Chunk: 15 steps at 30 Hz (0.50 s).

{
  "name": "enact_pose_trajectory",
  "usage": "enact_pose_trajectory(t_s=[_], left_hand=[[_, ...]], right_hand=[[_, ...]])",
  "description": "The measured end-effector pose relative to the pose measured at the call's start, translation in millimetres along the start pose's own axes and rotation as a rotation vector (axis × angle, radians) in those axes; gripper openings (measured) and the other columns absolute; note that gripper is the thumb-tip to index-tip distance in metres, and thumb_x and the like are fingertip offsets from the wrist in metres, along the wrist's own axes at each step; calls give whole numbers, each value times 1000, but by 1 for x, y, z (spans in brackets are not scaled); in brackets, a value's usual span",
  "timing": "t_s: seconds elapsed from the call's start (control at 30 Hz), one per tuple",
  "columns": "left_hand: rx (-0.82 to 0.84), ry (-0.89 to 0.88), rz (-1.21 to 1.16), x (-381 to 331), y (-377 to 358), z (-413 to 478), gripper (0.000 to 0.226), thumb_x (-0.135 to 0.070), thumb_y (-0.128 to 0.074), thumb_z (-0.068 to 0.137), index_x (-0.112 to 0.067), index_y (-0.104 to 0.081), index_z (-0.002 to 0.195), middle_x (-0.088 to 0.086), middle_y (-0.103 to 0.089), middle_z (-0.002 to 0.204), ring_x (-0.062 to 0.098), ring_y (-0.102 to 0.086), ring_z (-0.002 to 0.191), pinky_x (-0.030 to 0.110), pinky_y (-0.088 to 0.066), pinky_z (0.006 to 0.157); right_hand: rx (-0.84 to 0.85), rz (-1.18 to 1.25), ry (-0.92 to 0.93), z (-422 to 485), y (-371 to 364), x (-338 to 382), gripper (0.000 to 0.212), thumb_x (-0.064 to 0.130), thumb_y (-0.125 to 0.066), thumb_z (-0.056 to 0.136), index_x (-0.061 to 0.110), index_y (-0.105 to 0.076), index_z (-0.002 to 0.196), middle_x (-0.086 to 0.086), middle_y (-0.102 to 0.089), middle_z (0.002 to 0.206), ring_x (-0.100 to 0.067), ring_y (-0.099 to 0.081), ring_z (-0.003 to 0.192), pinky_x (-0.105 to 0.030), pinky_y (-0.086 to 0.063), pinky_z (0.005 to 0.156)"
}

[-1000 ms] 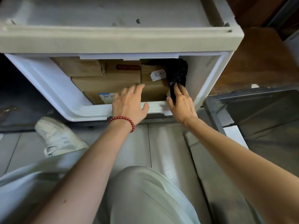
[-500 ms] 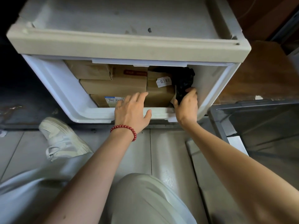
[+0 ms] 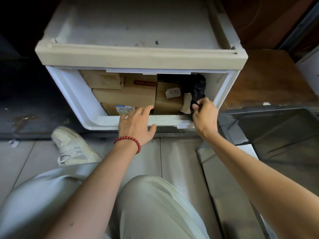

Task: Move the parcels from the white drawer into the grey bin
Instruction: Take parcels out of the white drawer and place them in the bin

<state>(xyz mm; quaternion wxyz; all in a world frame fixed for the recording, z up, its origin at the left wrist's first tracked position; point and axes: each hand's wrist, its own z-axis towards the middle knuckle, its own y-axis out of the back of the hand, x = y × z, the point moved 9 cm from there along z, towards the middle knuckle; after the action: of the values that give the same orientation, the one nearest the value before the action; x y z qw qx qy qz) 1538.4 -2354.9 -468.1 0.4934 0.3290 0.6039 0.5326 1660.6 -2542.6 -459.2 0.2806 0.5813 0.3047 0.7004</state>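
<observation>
- Pinching black poly parcel w/ R hand: fingers curled tight round its lower fold, thumb closing against them.
- Laying L hand flat over front rim of white drawer: fingers straight & spread, thumb out, holding nothing. Fingertips reaching in toward barcode box; contact can't tell.
- Black poly parcel: crinkled, glossy, upright in drawer's front right corner, close to right wall, just beside 0347 box. Pale flap showing at its left edge.
- Other parcels: brown cardboard boxes stacked along drawer's left side & middle, all inside drawer; barcode box lowest, at front.
- Grey bin on floor just right of drawer, near R forearm.
- Both arms bare, stretched fwd. R wrist bent above drawer's front right corner, L wrist straight, w/ red bead bracelet, in front of rim's middle.
</observation>
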Motion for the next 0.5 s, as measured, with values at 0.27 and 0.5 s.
enact_pose_trajectory(t_s=[0.27, 0.5], left_hand=[[54, 4, 10, -8, 20, -33, 62, -45, -52, 90, -28, -27, 144, -2, -48, 140, 22, -47, 124, 47, -38, 102], [23, -103, 53, -33, 48, -50, 77, -57, -58, 83, -31, -22, 146, 0, -48, 140, 25, -48, 123, 41, -42, 94]], right_hand=[[-78, 4, 3, -59, 48, 0, 10, 21, -41, 102, 13, -46, 105, -6, -53, 117, -21, -47, 83, -32, -35, 69], [-111, 342, -178, -88, 87, -24, 9, 17, -41, 101, 16, -43, 92, 8, -53, 74, -7, -46, 66, -19, -33, 51]])
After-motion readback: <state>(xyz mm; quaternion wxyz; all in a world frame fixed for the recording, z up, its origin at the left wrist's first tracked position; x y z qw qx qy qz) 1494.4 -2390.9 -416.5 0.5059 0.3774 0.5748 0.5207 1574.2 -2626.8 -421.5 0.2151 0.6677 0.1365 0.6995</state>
